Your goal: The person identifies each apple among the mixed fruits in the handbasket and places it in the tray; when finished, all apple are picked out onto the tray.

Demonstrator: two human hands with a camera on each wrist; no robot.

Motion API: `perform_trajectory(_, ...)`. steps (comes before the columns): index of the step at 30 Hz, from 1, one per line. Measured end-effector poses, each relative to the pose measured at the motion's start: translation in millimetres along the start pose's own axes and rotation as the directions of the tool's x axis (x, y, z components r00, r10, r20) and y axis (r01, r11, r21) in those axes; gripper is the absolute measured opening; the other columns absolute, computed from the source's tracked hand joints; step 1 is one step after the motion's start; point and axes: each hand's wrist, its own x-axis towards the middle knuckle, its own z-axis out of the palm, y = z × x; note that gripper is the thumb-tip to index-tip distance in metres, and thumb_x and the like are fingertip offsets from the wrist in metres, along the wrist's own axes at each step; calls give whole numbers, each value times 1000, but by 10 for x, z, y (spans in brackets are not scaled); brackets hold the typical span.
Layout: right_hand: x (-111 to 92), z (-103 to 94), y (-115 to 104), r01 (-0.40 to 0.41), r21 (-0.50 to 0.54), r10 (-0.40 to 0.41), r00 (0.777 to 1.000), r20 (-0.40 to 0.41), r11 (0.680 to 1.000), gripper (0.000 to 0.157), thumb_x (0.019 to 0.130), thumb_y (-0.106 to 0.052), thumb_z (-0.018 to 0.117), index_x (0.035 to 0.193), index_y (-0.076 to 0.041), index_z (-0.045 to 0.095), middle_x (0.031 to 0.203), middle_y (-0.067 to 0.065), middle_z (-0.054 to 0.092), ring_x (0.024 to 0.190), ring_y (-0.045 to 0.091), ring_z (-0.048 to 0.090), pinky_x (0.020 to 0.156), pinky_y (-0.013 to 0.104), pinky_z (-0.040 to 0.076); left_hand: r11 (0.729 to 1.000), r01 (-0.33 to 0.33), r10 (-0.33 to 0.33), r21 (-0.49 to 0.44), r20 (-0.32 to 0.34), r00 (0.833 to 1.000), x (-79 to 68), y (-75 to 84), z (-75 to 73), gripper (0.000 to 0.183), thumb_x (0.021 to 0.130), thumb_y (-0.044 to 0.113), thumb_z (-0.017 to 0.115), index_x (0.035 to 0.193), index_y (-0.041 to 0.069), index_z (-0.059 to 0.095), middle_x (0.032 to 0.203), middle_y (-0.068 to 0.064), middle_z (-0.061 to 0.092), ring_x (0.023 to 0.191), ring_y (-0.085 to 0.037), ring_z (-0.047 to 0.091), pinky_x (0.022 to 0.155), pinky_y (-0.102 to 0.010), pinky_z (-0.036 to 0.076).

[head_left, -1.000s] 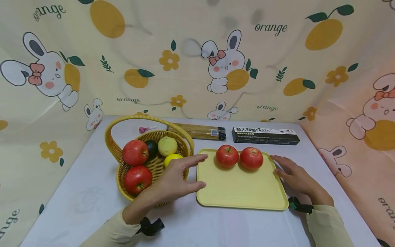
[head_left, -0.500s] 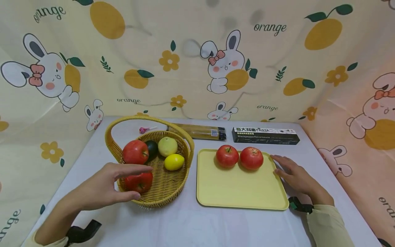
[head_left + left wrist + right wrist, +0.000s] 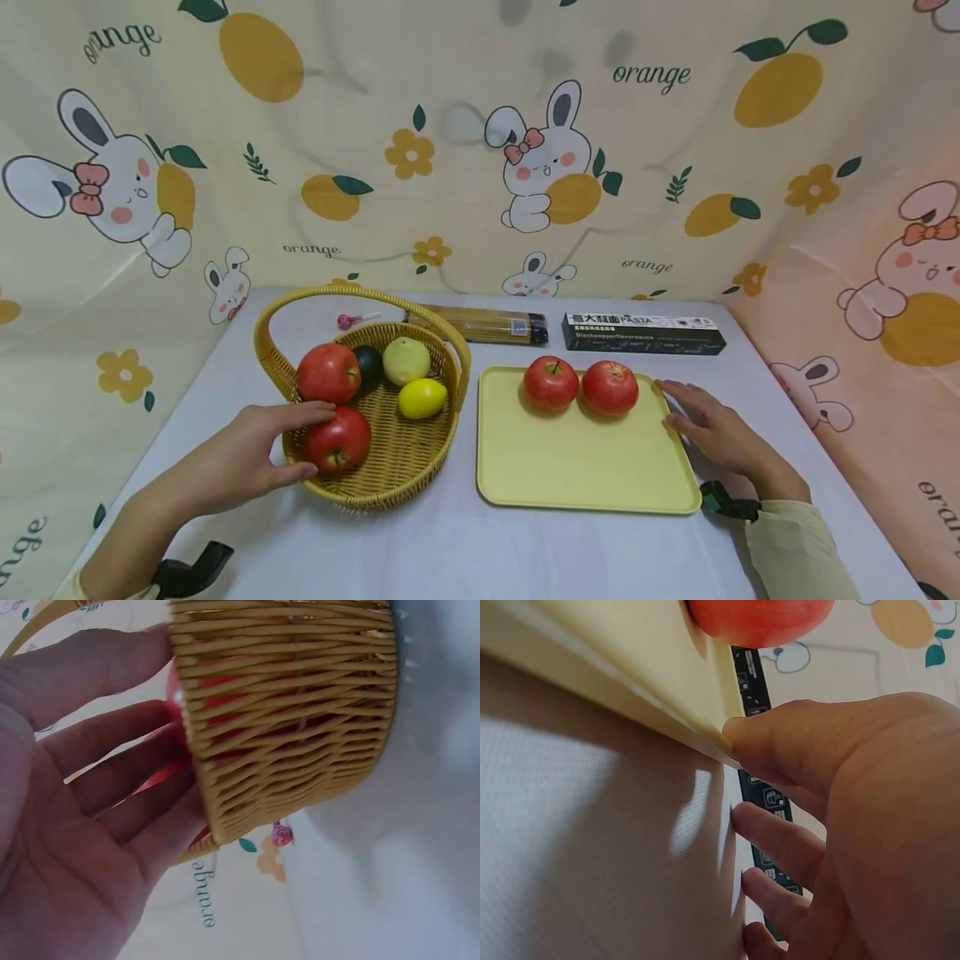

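A wicker basket (image 3: 408,467) with an arched handle stands left of centre. At its near left rim my left hand (image 3: 240,458) has its fingers spread around the near red apple (image 3: 341,442); in the left wrist view the hand's fingers (image 3: 112,739) reach over the rim towards the fruit. Beside that apple lie another red apple (image 3: 328,372), a dark green fruit (image 3: 368,365), a pale green fruit (image 3: 407,362) and a yellow lemon (image 3: 422,398). My right hand (image 3: 723,433) rests by the right edge of the yellow tray (image 3: 585,467), its thumb (image 3: 769,742) touching the rim.
Two red apples (image 3: 551,383) sit side by side at the back of the tray. Behind them lies a black pasta box (image 3: 643,335). A clear pack of spaghetti (image 3: 487,323) and a pink lollipop (image 3: 348,320) are behind the basket. A printed cloth (image 3: 465,192) hangs behind the table.
My left hand has moved left from over the basket's right side and the tray's edge to the near left apple. My right hand has stayed by the tray.
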Motion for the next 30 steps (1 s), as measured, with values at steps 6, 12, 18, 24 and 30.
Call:
perform_trajectory(6,-4,7,-6,2,3,-2,1000,-2,1000,75,109,-43,65,173,-19,33,174,31,31,155,65,28,110,86,35,999,6,-6,-40,24,1000,125,-4,107,71,86,18,95,150,17,65,143,-6,72,129,-33,68,104,-58,62)
perform_trajectory(12,-2,1,-14,19,6,-19,1000,-4,1000,75,109,-43,66,173,-18,34,174,31,32,154,65,29,111,86,35,998,-40,44,-47,78,996,311,27,281,69,85,30,96,147,16,68,140,-2,73,131,-33,65,108,-62,59)
perform_trajectory(18,9,10,7,5,-2,-5,1000,-2,1000,76,109,-44,65,173,-19,33,174,31,31,155,65,28,111,86,35,996,-76,81,-49,101,992,486,80,463,74,88,33,94,151,10,65,139,-1,74,123,-23,69,107,-56,61)
perform_trajectory(24,13,11,22,11,-2,-11,1000,-1,1000,76,109,-44,65,173,-19,33,174,31,31,154,65,29,111,86,36,997,-47,53,-66,91,994,597,110,555,85,84,35,97,156,8,61,142,-4,73,123,-23,68,108,-57,60)
perform_trajectory(30,10,3,9,18,-13,-18,1000,-6,1000,75,110,-43,65,173,-18,34,173,31,32,154,64,30,111,86,36,997,-33,36,-73,46,998,629,129,630,85,81,39,99,153,9,63,140,-3,74,122,-22,70,107,-56,60)
